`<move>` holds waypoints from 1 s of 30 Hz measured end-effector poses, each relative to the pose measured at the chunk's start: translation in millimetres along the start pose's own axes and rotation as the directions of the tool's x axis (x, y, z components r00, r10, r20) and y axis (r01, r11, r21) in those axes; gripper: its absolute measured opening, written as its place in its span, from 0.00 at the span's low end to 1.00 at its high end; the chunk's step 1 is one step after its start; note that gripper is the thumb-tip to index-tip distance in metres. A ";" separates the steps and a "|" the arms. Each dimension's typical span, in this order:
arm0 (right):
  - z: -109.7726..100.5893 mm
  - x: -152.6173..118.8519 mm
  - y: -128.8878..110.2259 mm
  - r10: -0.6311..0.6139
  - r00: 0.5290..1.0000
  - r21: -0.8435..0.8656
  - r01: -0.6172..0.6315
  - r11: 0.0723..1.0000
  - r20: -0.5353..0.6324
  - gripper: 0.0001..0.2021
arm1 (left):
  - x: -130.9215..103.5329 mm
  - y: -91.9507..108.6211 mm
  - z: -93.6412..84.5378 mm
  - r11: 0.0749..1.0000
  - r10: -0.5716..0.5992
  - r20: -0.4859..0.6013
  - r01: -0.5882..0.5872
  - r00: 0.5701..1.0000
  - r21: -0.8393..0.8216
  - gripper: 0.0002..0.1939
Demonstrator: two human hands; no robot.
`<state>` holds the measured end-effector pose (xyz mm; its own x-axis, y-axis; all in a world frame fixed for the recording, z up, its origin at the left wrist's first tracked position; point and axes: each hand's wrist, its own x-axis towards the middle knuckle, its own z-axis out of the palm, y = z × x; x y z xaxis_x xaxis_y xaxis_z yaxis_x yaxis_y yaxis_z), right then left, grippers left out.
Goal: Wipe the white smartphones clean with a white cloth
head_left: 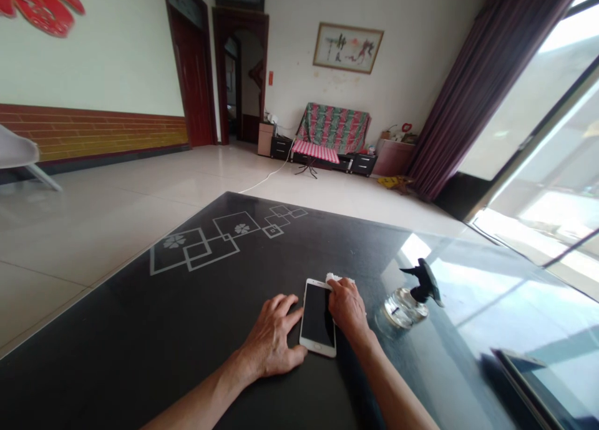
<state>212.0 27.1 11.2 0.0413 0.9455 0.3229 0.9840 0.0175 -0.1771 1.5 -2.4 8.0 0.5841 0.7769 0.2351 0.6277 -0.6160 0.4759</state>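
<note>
A white smartphone (318, 321) lies flat, its dark screen facing up, on the glossy black tabletop (140, 342), between the person's two hands; its home-button end points toward the person; the left hand (276, 337) is on its left side, palm down and loosely spread, the fingers reaching to the phone's left edge and the thumb at its lower left corner, not closed around it; the right hand (349, 308) is at the upper right, fingers bent over a crumpled white wipe (334, 277), pinching it at the phone's upper right edge; whether the wipe is cloth or paper I cannot tell; most of it is hidden under the hand.

To the right of the right hand, near but apart, stands a clear spray bottle (406, 307) with a black trigger head, liquid inside; farther right, at the picture's lower edge, lies a dark flat device (528, 386), partly cut off; pale overlapping squares and flowers (219, 239) decorate the tabletop beyond the left hand.
</note>
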 end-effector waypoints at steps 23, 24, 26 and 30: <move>-24.7 -104.8 -23.9 -0.070 0.998 0.186 0.068 0.980 0.004 0.18 | -0.3 -3.5 3.6 0.994 0.073 -0.041 -0.069 0.997 0.079 0.29; -25.4 -109.9 -25.7 -0.063 0.998 0.192 0.060 0.980 0.009 0.18 | -0.2 -3.8 3.9 0.994 0.073 -0.041 -0.070 0.996 0.081 0.29; -26.5 -119.3 -29.1 -0.050 0.998 0.198 0.045 0.979 0.022 0.19 | -0.2 -4.5 4.9 0.994 0.070 -0.044 -0.066 0.997 0.085 0.29; -28.6 -125.6 -32.1 -0.036 0.998 0.215 0.024 0.976 0.051 0.20 | -0.9 -5.1 5.9 0.994 0.064 -0.041 -0.060 0.997 0.090 0.30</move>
<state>180.1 -101.5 2.9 -0.0029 0.9595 0.2815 0.9246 0.1099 -0.3647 0.8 -0.7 0.4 0.6013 0.7407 0.2995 0.6354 -0.6706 0.3829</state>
